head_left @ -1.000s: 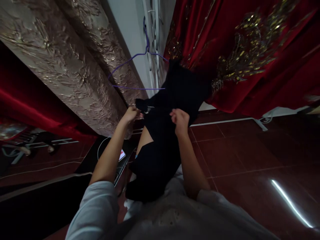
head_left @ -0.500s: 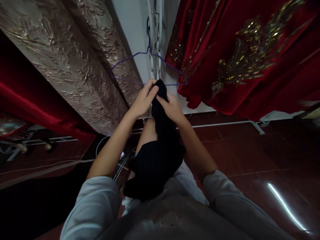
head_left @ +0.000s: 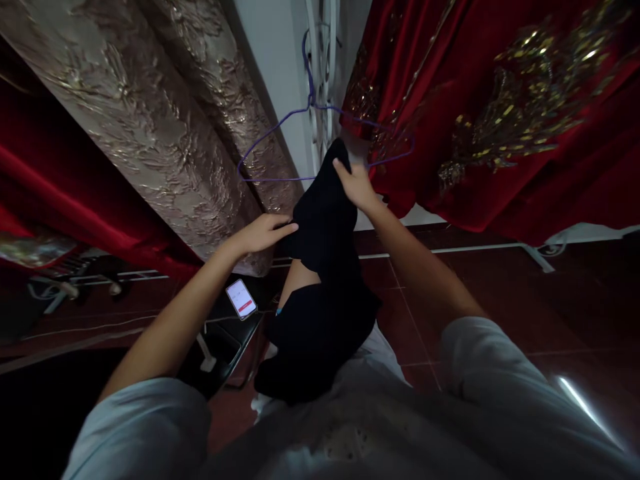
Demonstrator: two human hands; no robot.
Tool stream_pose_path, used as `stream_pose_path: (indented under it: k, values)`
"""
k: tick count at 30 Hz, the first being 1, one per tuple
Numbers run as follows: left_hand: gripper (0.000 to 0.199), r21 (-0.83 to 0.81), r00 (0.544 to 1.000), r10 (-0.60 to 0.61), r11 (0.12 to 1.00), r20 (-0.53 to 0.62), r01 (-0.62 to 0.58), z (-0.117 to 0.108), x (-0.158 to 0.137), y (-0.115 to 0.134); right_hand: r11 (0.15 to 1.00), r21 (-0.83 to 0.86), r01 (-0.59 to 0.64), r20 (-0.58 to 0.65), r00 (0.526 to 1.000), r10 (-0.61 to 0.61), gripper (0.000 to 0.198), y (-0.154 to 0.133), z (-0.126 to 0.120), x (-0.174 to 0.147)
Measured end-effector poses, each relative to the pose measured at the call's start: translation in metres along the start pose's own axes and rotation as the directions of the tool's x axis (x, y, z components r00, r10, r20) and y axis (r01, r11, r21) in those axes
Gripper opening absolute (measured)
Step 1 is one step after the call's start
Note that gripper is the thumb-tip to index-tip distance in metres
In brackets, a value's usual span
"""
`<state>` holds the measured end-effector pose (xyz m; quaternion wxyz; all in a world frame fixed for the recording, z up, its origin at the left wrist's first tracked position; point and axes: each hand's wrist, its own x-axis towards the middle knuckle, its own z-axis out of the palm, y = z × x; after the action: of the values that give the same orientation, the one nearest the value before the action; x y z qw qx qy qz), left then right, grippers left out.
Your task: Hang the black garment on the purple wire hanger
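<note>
A black cloth garment (head_left: pixel 325 220) hangs from my hands and drapes down over my lap; its exact kind is unclear. My right hand (head_left: pixel 355 183) grips its upper end, thumb on top and the other fingers hidden behind the fabric. Lower down and to the left, my left hand (head_left: pixel 270 232) pinches the garment's left edge between thumb and fingers. Just beyond the cloth hangs a purple wire hanger (head_left: pixel 280 123), with part of its bottom bar hidden behind the garment.
White metal bars (head_left: pixel 325 73) rise behind the hanger. Red satin cloth with gold sequins (head_left: pixel 520 120) hangs at the right, textured beige cloth (head_left: pixel 130 113) at the left. A lit phone (head_left: pixel 241 299) lies on a dark surface below my left forearm. The floor (head_left: pixel 480 307) is red tile.
My left hand has moved down and left along the garment, spreading its upper part wider. My right hand has risen slightly with the top end. The phone has come into fuller view.
</note>
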<state>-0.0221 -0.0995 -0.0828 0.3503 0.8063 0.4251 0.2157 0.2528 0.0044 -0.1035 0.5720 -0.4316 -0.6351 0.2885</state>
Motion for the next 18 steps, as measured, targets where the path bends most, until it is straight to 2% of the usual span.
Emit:
stream_pose_path:
  k: [2,3,5,7,9,12,13,14,16,17,18]
  values:
    - [0.026,0.16,0.988,-0.156,0.975,-0.008,0.156,-0.008,-0.005,-0.026,1.0,-0.021,0.008,-0.025,1.0,-0.008,0.058,-0.004,-0.025,-0.005]
    - [0.027,0.227,0.976,-0.211,0.949,-0.051,0.217,-0.014,-0.006,-0.038,0.999,-0.034,0.006,-0.021,1.0,-0.007,0.058,-0.008,-0.037,-0.007]
    - [0.023,0.274,0.96,-0.187,0.931,-0.21,0.241,-0.03,-0.006,-0.052,0.998,-0.06,0.007,0.001,1.0,-0.006,0.056,-0.015,-0.054,-0.01]
    - [0.016,0.241,0.918,-0.027,0.961,-0.395,0.132,-0.052,-0.001,-0.051,0.997,-0.077,0.023,0.026,0.999,-0.021,0.052,-0.02,-0.061,-0.013]
    - [0.02,0.196,0.858,0.114,0.98,-0.5,-0.016,-0.075,0.009,-0.036,0.996,-0.079,0.048,0.052,0.998,-0.044,0.048,-0.025,-0.06,-0.019]
    - [0.038,0.173,0.864,0.253,0.965,-0.434,-0.196,-0.094,0.028,-0.006,0.996,-0.061,0.063,0.152,0.987,-0.053,0.037,-0.035,-0.052,-0.031]
    - [0.042,0.185,0.863,0.303,0.951,-0.405,-0.248,-0.095,0.034,0.003,0.996,-0.067,0.066,0.22,0.974,-0.05,0.034,-0.04,-0.051,-0.036]
    - [0.044,0.203,0.841,0.351,0.935,-0.412,-0.291,-0.092,0.039,0.011,0.994,-0.086,0.075,0.301,0.953,-0.046,0.032,-0.046,-0.051,-0.041]
    - [0.04,0.249,0.751,0.414,0.91,-0.514,-0.332,-0.081,0.046,0.022,0.981,-0.142,0.134,0.443,0.894,-0.057,0.038,-0.059,-0.059,-0.049]
    - [0.036,0.269,0.705,0.428,0.904,-0.565,-0.333,-0.074,0.047,0.026,0.969,-0.17,0.177,0.477,0.876,-0.076,0.044,-0.065,-0.067,-0.052]
    - [0.033,0.279,0.673,0.432,0.902,-0.601,-0.33,-0.067,0.047,0.029,0.957,-0.192,0.216,0.471,0.876,-0.103,0.05,-0.069,-0.077,-0.054]
